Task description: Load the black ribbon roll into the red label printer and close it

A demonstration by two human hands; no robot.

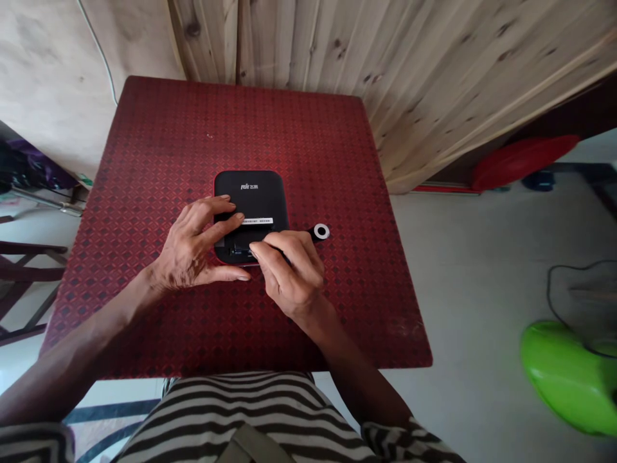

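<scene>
A flat black device (255,200) with rounded corners, a red edge, white lettering and a white label strip lies on the red patterned table (168,141). My left hand (195,241) rests on its left side, fingers spread over the top and thumb along the near edge. My right hand (292,263) is closed at the device's near right part, thumb and forefinger pinched beside a recess; what they hold, if anything, is hidden. A black item with a round white-ringed end (321,232) shows just right of my right hand, partly covered by it.
A plank wall (308,45) borders the table's far side. Dark wooden furniture (29,273) is on the left. On the right are a green plastic object (569,373), a dark cable (549,289) and a red object (520,164).
</scene>
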